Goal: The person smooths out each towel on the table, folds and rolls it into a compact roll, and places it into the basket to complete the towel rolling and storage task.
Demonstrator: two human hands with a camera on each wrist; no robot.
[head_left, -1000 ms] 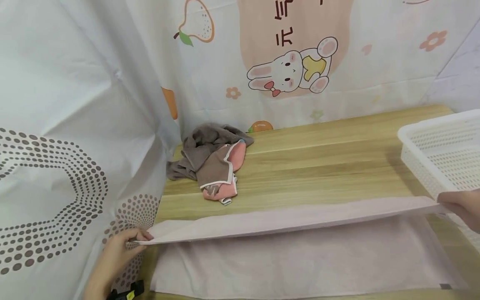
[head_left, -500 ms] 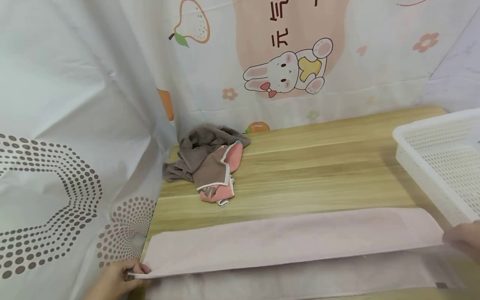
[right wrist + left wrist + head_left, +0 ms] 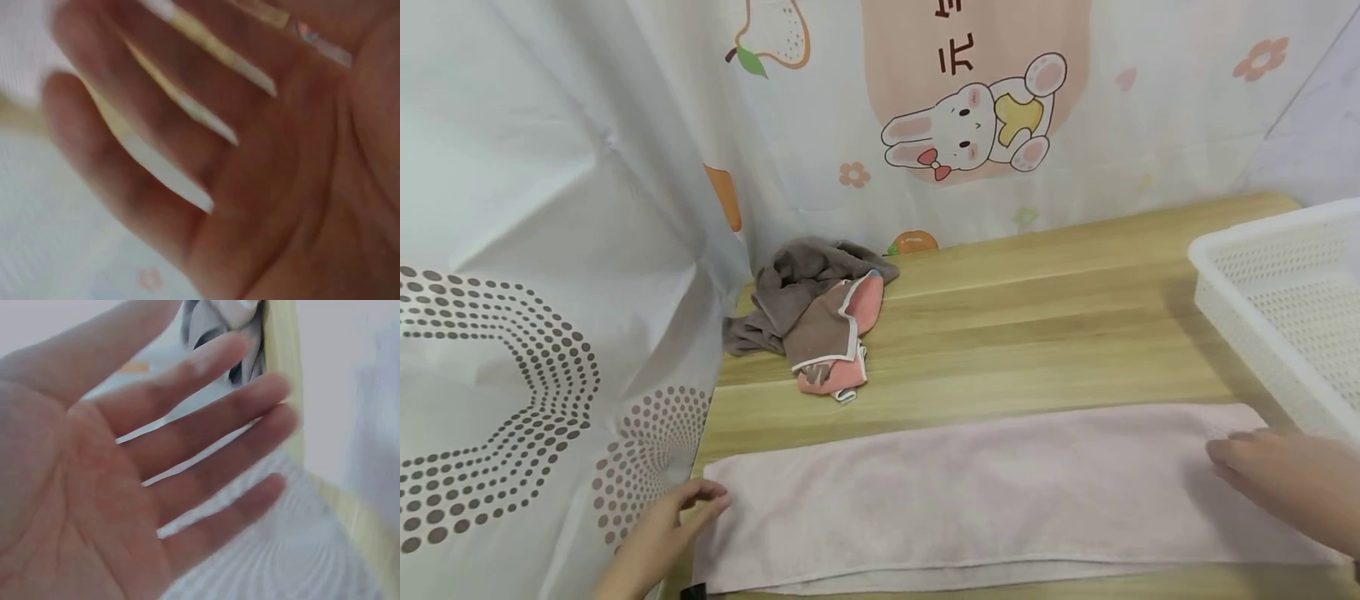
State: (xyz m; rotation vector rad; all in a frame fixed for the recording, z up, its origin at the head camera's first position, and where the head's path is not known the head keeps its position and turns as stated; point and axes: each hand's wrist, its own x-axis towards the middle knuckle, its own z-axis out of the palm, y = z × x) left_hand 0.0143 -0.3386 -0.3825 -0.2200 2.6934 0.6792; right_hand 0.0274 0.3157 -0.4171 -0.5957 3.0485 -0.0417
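A pale pink towel [image 3: 955, 492] lies folded lengthwise into a long strip along the table's front, its lower layer showing as a thin band at the near edge. At its left end is my left hand [image 3: 662, 529], fingertips right by the towel's edge. In the left wrist view the left fingers [image 3: 206, 434] are spread and hold nothing. My right hand [image 3: 1285, 479] hovers over the towel's right end. The right wrist view shows the right palm with its fingers [image 3: 144, 125] apart and nothing between them.
A crumpled heap of grey-brown cloth [image 3: 790, 283] with a white-edged brown and pink cloth [image 3: 831, 333] lies at the table's back left. A white plastic basket [image 3: 1247, 317] stands at the right. Printed curtains [image 3: 805, 125] border the wooden table [image 3: 1037, 333].
The towel's raised far half has come down toward the front and now lies flat over the other half. Both hands have let go of its edge.
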